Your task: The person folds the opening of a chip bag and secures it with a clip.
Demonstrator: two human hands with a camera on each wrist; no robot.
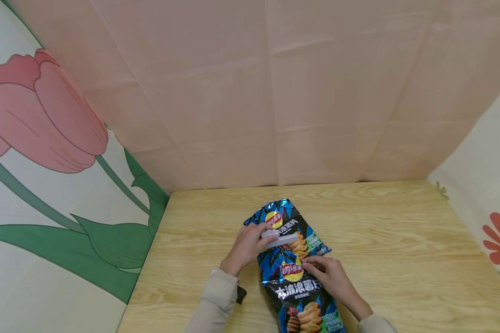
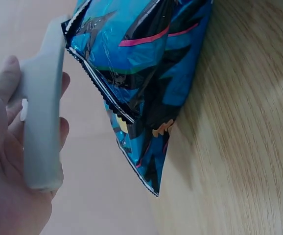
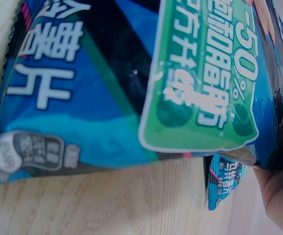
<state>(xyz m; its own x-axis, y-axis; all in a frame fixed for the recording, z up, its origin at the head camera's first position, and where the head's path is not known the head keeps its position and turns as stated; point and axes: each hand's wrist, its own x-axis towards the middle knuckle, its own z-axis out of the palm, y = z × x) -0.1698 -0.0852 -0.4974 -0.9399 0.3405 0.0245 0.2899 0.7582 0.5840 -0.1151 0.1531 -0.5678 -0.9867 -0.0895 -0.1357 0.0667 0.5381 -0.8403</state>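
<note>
My left hand [image 1: 246, 244] grips a white bag clip [image 1: 285, 240], a long bar with a thumb piece. In the left wrist view the clip [image 2: 43, 112] stands beside the crimped top edge of a blue-and-black chip bag [image 2: 136, 54]; I cannot tell whether they touch. That nearer chip bag [image 1: 293, 292] lies face up. My right hand [image 1: 331, 276] pinches it near its upper right edge, beside the yellow logo. In the right wrist view, the hand [image 3: 278, 193] shows only in part behind the bag [image 3: 102, 122].
A second chip bag [image 1: 289, 210] of the same kind lies just beyond, its lower part partly covered by the left hand and clip. Both are on a wooden table [image 1: 383, 222]. A pink cloth [image 1: 275, 101] hangs along the back edge. A small dark object [image 1: 241, 295] shows by the left wrist.
</note>
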